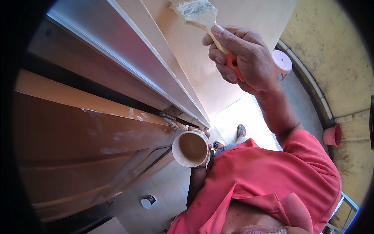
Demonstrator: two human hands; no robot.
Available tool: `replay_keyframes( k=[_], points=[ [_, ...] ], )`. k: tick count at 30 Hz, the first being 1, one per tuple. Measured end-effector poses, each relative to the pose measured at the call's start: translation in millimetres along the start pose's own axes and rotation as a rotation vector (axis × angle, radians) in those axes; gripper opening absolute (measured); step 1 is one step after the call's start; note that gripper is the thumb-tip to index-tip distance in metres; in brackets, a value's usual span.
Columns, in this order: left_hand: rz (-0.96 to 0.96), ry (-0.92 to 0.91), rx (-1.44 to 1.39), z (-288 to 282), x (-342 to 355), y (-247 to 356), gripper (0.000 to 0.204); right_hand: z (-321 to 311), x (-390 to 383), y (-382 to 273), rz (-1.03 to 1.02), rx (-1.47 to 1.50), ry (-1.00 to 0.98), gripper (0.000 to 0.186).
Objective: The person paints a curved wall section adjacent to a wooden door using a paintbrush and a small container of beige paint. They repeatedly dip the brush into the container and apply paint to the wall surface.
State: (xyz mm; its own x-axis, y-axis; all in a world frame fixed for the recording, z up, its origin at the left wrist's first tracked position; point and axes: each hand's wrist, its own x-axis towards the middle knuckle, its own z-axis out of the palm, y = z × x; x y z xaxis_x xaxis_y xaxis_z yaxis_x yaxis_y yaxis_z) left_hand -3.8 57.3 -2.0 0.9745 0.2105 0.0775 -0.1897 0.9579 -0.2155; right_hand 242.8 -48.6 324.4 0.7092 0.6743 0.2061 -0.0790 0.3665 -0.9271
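Observation:
Raised high, my right hand (249, 54) is wrapped round the handle of a wide paintbrush (198, 15). The brush has a pale and orange handle, and its smeared head points up and left near a beige wall surface (233, 17). Lower down, my left hand (205, 133) grips a white cup (176, 152) from behind, with only some fingers showing past its rim. Inside the cup is brownish paint (193, 147). Just left of the cup stands a brown wooden door (89, 136) with whitish smears along its edge and face, and a hinge (168, 117) near its frame.
A pale door frame (144, 46) runs down the upper left. On the floor are a small tub (148, 201) and my sandalled feet (241, 130). At the right are a pale pink bucket (281, 62), a red pot (332, 135), a wall pipe (307, 74) and a metal ladder (344, 210).

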Motion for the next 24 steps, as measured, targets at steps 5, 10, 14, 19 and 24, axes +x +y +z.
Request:
replay_keyframes(
  k=[5, 10, 14, 19, 24],
  points=[
    [0.021, -0.028, 0.066, 2, 1, 1, 0.074, 1, 32, 28, -0.209, -0.179, 0.042, 0.047],
    [0.039, 0.007, 0.112, 1, -6, 2, 0.076, -32, 27, 164, 0.005, -0.481, 0.095, 0.043],
    [0.071, 0.094, 0.151, 8, -16, 3, 0.078, -50, -3, 259, 0.033, -0.627, 0.105, 0.040],
    [0.061, 0.115, 0.169, 6, -23, 8, 0.078, -66, -33, 330, 0.243, -0.738, 0.060, 0.039],
    [0.032, 0.136, 0.192, 9, -21, 5, 0.073, -85, -49, 369, 0.363, -0.815, 0.044, 0.039]
  ],
)
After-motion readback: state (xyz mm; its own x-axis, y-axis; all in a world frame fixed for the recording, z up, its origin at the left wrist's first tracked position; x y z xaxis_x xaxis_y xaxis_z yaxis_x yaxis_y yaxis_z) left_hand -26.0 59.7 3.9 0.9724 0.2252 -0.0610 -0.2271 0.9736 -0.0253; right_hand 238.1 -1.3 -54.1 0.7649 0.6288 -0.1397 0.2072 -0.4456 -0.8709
